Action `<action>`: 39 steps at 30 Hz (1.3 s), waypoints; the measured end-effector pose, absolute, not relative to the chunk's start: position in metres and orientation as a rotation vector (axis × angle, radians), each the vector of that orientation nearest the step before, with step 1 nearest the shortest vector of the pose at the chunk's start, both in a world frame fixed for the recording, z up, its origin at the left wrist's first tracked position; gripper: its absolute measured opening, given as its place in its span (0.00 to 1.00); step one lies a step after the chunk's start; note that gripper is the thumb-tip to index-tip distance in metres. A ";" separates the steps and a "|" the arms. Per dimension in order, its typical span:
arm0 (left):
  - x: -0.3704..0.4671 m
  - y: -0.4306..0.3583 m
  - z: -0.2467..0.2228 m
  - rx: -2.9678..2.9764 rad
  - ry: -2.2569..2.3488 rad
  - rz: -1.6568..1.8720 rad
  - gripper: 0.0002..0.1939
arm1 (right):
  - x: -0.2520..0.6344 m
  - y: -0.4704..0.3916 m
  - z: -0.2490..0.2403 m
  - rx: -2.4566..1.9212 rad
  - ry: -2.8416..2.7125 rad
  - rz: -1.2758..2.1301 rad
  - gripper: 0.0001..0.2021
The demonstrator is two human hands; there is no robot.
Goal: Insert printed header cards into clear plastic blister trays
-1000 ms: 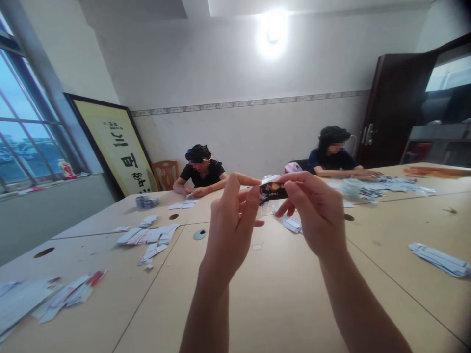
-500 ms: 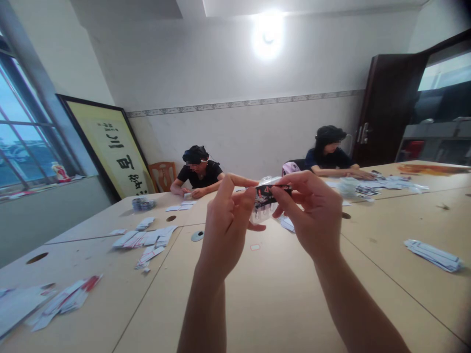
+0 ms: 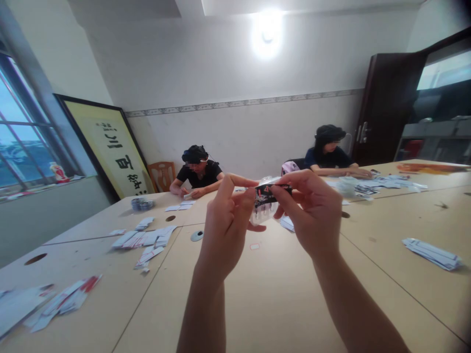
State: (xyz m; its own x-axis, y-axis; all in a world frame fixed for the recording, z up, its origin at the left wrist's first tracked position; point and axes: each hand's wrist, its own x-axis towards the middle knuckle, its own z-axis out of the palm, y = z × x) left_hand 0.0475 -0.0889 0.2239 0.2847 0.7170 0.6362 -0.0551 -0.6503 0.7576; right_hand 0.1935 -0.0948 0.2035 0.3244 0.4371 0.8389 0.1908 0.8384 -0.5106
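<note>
Black, with red and white print too small to read, a label strip (image 3: 263,194) is up above the table (image 3: 272,294), pinched between thumb and fingers of the left hand (image 3: 225,225) and the right hand (image 3: 319,213), which cover its ends. Clear plastic (image 3: 264,214) shows below it, its contents hard to make out. Beyond, the right hand partly hides some white slips (image 3: 287,224); at far left, a paper pile (image 3: 18,304) is cut off by the picture's edge
</note>
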 end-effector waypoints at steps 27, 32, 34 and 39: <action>0.049 -0.088 0.223 1.858 0.525 1.414 0.14 | 0.193 -0.095 0.204 -0.591 -1.245 0.101 0.04; 0.052 -0.087 0.217 1.858 0.483 1.436 0.12 | 0.193 -0.095 0.203 -0.591 -1.228 0.097 0.04; 0.053 -0.086 0.217 1.847 0.471 1.427 0.11 | 0.193 -0.094 0.202 -0.581 -1.234 0.089 0.04; 0.050 -0.083 0.219 1.823 0.438 1.361 0.11 | 0.193 -0.093 0.201 -0.555 -1.227 0.063 0.05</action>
